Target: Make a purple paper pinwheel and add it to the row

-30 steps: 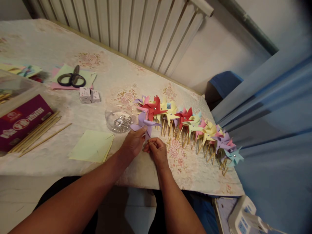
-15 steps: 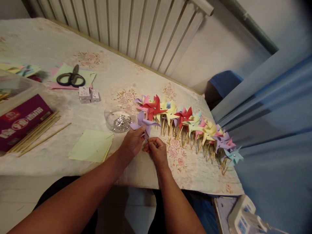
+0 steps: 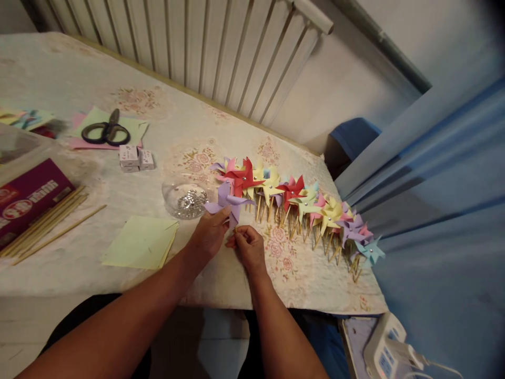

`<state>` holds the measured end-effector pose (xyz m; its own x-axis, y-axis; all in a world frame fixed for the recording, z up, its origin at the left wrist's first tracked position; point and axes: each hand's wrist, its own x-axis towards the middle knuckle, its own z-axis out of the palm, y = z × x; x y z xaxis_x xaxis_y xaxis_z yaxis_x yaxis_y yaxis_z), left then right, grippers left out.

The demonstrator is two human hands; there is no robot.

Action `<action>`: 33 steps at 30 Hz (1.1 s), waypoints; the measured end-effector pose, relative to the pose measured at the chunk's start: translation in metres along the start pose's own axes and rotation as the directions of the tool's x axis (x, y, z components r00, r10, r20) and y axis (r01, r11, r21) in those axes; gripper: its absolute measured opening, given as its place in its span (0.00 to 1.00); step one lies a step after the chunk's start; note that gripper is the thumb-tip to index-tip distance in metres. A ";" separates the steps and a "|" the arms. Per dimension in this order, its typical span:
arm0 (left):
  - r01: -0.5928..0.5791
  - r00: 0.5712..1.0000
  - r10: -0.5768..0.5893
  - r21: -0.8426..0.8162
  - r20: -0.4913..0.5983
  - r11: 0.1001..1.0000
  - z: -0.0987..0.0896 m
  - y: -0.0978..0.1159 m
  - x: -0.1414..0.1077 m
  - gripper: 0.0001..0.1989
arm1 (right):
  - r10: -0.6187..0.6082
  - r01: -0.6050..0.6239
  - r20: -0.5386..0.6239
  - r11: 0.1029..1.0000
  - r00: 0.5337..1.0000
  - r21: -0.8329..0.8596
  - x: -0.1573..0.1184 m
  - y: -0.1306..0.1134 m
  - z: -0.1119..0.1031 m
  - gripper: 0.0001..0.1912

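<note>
My left hand is closed on a purple paper pinwheel, with the thumb on a lower blade. Just below it, my right hand pinches at the pinwheel's thin wooden stick; only a bit of the stick shows above the fingertips. Behind the left hand stands a clear round dish holding many silver push pins. Close to the left forearm lies a stack of pale green paper squares. A long row of finished-looking pinwheels in several colours lies beyond and right of my hands.
Scissors lie on coloured paper, with small white boxes in front. Wooden sticks lean by a purple box at left. A radiator borders the table's back; a power strip sits lower right.
The whole view has shifted slightly, so things appear a little further left. Both hands keep nearly the same hold on the purple pinwheel.
</note>
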<state>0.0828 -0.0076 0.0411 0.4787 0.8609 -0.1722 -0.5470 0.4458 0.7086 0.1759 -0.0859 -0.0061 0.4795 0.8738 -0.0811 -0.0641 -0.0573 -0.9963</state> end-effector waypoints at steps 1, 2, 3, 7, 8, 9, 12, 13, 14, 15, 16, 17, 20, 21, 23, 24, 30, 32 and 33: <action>0.011 1.000 -0.011 0.013 0.017 1.000 0.000 -0.002 -0.001 0.09 | 0.006 -0.006 -0.003 1.000 1.000 0.013 0.000 0.000 0.000 0.08; 0.030 0.999 -0.031 0.020 0.037 0.999 -0.001 -0.004 -0.003 0.09 | 0.011 -0.011 -0.005 1.000 1.000 0.026 0.000 -0.001 -0.001 0.08; 0.058 0.997 -0.059 0.029 0.057 0.998 -0.002 -0.007 -0.004 0.10 | 0.015 -0.014 -0.005 0.999 1.000 0.040 0.001 -0.001 -0.001 0.08; 0.140 0.979 -0.156 0.123 0.133 0.983 -0.007 -0.018 -0.007 0.13 | 0.013 -0.013 0.002 0.997 1.000 0.081 0.001 -0.001 -0.001 0.08; 0.140 0.976 -0.163 0.153 0.146 0.978 -0.008 -0.020 -0.007 0.13 | 0.012 -0.012 0.002 0.996 1.000 0.090 0.001 -0.002 -0.001 0.08; 0.134 0.974 -0.164 0.185 0.156 0.974 -0.008 -0.022 -0.008 0.13 | 0.009 -0.009 0.000 0.995 1.000 0.099 0.002 -0.002 -0.001 0.08; 0.113 0.972 -0.165 0.283 0.168 0.952 -0.008 -0.024 -0.010 0.13 | -0.007 0.010 -0.022 0.994 1.000 0.113 0.002 -0.003 0.000 0.08; 0.110 0.973 -0.166 0.312 0.158 0.944 -0.008 -0.024 -0.011 0.13 | -0.014 0.017 -0.034 0.994 0.999 0.111 0.002 -0.003 0.000 0.08; 0.110 0.976 -0.166 0.337 0.144 0.935 -0.008 -0.025 -0.011 0.13 | -0.017 0.022 -0.043 0.994 0.999 0.109 0.002 -0.003 0.000 0.08; 0.109 0.978 -0.164 0.355 0.129 0.928 -0.007 -0.025 -0.011 0.13 | -0.017 0.023 -0.050 0.994 0.999 0.107 0.002 -0.003 0.000 0.08; 0.105 0.981 -0.158 0.368 0.115 0.924 -0.007 -0.026 -0.011 0.13 | -0.014 0.020 -0.053 0.994 0.999 0.108 0.002 -0.003 0.000 0.08; 0.099 0.983 -0.150 0.376 0.107 0.921 -0.007 -0.026 -0.011 0.12 | -0.010 0.016 -0.051 0.994 0.999 0.112 0.002 -0.002 0.000 0.08; 0.064 0.987 -0.115 0.389 0.108 0.919 -0.007 -0.027 -0.010 0.10 | 0.003 0.002 -0.038 0.993 0.999 0.121 0.001 0.000 0.000 0.08; 0.053 0.989 -0.104 0.394 0.109 0.918 -0.007 -0.026 -0.010 0.10 | 0.005 0.000 -0.035 0.993 0.999 0.119 0.001 0.000 0.000 0.08; 0.041 0.990 -0.090 0.400 0.104 0.916 -0.006 -0.024 -0.011 0.10 | 0.007 -0.003 -0.034 0.994 0.999 0.108 0.000 -0.001 0.000 0.08; 0.038 0.991 -0.085 0.400 0.100 0.916 -0.005 -0.023 -0.012 0.10 | 0.006 -0.003 -0.033 0.995 0.999 0.099 0.000 -0.002 0.000 0.08; 0.048 0.993 -0.089 0.405 0.081 0.913 -0.005 -0.021 -0.013 0.11 | -0.025 0.026 -0.032 0.998 0.999 0.049 -0.003 -0.007 0.002 0.10; 0.049 0.992 -0.090 0.406 0.083 0.913 -0.007 -0.021 -0.012 0.12 | -0.040 0.041 -0.030 0.998 0.999 0.039 -0.003 -0.006 0.002 0.10; 0.048 0.992 -0.091 0.406 0.086 0.913 -0.007 -0.021 -0.011 0.12 | -0.046 0.047 -0.032 0.998 0.998 0.031 -0.003 -0.006 0.002 0.10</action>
<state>0.0838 -0.0251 0.0234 0.5835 0.7927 -0.1764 -0.1973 0.3491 0.9161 0.1726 -0.0873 0.0000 0.5096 0.8597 -0.0356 -0.0680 -0.0010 -0.9977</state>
